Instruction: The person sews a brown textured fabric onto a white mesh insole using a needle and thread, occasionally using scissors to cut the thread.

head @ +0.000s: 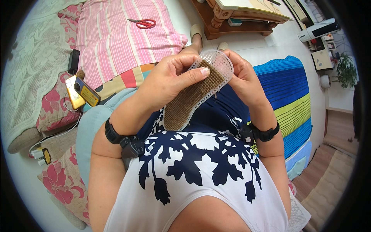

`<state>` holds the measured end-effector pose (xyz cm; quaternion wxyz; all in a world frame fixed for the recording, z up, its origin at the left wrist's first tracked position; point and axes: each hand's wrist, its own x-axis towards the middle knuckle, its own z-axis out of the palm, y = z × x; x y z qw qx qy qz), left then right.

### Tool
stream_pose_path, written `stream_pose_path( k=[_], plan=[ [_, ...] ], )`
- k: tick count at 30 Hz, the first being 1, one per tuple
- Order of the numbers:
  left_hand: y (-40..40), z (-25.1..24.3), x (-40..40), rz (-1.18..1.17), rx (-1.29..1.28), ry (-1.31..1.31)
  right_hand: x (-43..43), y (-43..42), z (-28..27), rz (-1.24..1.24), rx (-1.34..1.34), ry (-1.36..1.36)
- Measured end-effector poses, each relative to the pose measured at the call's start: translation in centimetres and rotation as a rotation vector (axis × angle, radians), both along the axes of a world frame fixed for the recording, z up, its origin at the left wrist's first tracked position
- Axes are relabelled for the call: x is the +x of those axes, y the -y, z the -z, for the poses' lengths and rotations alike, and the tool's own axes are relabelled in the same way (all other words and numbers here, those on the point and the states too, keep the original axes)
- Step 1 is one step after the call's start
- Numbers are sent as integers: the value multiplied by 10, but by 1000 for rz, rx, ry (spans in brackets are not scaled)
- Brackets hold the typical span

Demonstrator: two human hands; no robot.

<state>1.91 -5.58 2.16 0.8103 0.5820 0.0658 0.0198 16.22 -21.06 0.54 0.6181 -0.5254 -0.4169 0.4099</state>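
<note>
Above my lap I hold an insole-shaped plastic mesh canvas (188, 105), tilted with its wide end away from me. Brown yarn stitches cover most of it; the wide tip shows bare translucent grid. My left hand (181, 72) grips its left edge, the thumb lying flat over the stitched rows. At the right edge of the wide end, my right hand (240, 75) has its thumb and fingers closed around the rim. A short loose strand of yarn hangs below the right edge. Whether a needle is in my right fingers cannot be seen.
Red-handled scissors (145, 24) lie on a pink striped cushion (116, 37) ahead to the left. Two phones (87, 91) and a black device (74, 61) rest beside it. A carved wooden table (234, 17) stands ahead; a striped blue-and-green cloth (285, 98) is at my right.
</note>
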Motion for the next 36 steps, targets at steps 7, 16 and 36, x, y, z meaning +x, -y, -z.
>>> stream_pose_path(
  k=[7, 16, 36],
  plan=[
    [-2, 2, 2, 9, -107, -47, 0, 1, -1, -47, -19, -85],
    [-20, 9, -2, -1, -322, -22, -6, -13, -14, 1, 56, -78],
    [-11, -2, 9, -283, 183, 97, 4, -37, -46, 444, 407, 1500]
  ],
)
